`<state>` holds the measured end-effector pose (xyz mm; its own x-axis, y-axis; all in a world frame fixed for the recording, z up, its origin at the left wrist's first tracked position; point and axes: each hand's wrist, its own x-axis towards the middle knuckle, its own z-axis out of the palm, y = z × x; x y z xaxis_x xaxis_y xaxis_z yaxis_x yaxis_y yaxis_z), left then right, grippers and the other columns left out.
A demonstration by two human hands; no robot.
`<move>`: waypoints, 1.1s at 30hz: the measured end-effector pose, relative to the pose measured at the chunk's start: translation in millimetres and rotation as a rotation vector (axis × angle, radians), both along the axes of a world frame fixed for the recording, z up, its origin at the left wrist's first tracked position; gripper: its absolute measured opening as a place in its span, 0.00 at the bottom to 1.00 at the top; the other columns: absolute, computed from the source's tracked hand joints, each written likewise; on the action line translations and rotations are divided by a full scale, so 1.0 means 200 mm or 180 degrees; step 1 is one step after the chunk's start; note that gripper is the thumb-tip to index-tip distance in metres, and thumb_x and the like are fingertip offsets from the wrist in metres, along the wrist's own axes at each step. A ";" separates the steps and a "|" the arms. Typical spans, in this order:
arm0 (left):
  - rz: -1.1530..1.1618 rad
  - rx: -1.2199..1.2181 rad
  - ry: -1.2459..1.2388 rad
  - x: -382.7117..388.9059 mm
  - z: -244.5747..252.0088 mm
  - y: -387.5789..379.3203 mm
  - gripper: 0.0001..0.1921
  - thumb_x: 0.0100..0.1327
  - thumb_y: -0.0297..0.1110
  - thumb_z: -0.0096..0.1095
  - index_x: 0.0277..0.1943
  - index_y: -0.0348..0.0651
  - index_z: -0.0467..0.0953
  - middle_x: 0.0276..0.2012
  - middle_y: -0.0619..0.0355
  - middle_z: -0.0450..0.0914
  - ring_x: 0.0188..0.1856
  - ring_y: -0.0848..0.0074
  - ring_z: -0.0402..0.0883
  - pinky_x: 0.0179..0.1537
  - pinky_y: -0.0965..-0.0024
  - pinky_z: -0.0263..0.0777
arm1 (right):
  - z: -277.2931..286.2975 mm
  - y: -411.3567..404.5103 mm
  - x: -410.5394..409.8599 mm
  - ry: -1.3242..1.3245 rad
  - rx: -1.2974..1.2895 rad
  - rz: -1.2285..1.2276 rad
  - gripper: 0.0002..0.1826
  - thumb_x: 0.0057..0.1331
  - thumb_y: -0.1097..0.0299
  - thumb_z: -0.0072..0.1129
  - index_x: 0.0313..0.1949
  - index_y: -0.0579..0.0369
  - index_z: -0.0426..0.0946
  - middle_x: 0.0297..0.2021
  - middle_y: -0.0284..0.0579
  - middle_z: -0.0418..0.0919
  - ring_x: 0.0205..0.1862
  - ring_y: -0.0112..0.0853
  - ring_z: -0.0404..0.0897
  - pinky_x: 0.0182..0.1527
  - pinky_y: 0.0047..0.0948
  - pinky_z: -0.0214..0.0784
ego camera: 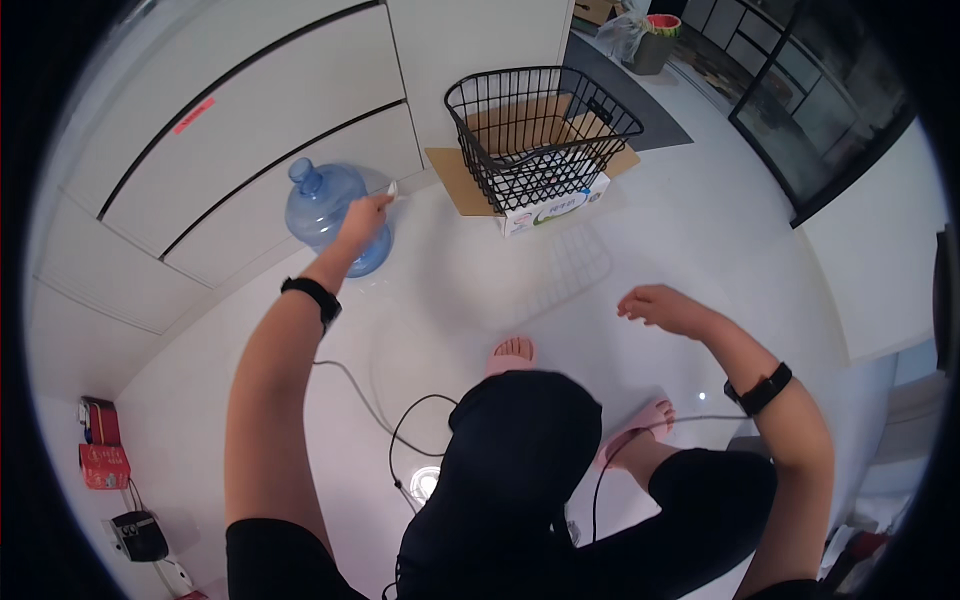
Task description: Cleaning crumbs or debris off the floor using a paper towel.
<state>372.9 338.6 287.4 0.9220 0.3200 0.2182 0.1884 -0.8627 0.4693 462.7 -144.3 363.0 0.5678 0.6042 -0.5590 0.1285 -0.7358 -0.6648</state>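
My left hand (pixel 365 219) is stretched forward, pinching a small white piece (pixel 393 191), perhaps tissue, between thumb and fingers. Behind and below that hand is a large blue plastic water jug (pixel 330 206), upright on the floor by the cabinet. Whether the hand touches the jug I cannot tell. Held over the floor to the right, my right hand (pixel 664 309) is loosely curled and holds nothing. Ahead, a black wire basket (pixel 551 142) rests tilted on an opened cardboard box (pixel 555 210) with printed white sides and spread flaps.
White cabinet drawers (pixel 300 82) line the left. A dark mat (pixel 626 105), a grey bin (pixel 651 56) and a glass sliding door (pixel 810 112) lie at the far right. Cables (pixel 390 435) trail on the floor around my legs. Red boxes (pixel 103 465) are at lower left.
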 end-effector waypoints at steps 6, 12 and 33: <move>0.0499 -0.0319 0.0367 0.25 -0.66 -0.07 0.17 0.52 0.24 0.48 0.44 0.42 0.78 0.36 0.41 0.78 0.39 0.50 0.77 0.42 0.58 0.71 | -0.59 -0.11 0.23 -0.0188 -0.0334 0.0496 0.14 0.64 0.62 0.47 0.42 0.59 0.75 0.38 0.46 0.79 0.41 0.37 0.77 0.45 0.31 0.68; 0.1471 -0.1451 -0.0025 0.60 -0.98 -0.21 0.16 0.55 0.28 0.50 0.47 0.42 0.77 0.37 0.42 0.79 0.41 0.55 0.79 0.43 0.63 0.71 | -0.65 0.14 0.29 -0.0800 -0.0221 0.0753 0.15 0.64 0.65 0.48 0.48 0.60 0.70 0.47 0.53 0.74 0.51 0.44 0.71 0.53 0.37 0.64; 0.1119 -0.1910 -0.1344 0.74 -1.13 -0.49 0.21 0.57 0.16 0.42 0.55 0.35 0.70 0.51 0.41 0.73 0.54 0.56 0.73 0.56 0.69 0.64 | -0.56 0.59 0.88 -0.4066 0.1036 0.0469 0.33 0.59 0.76 0.49 0.64 0.58 0.50 0.67 0.50 0.46 0.68 0.53 0.44 0.64 0.57 0.39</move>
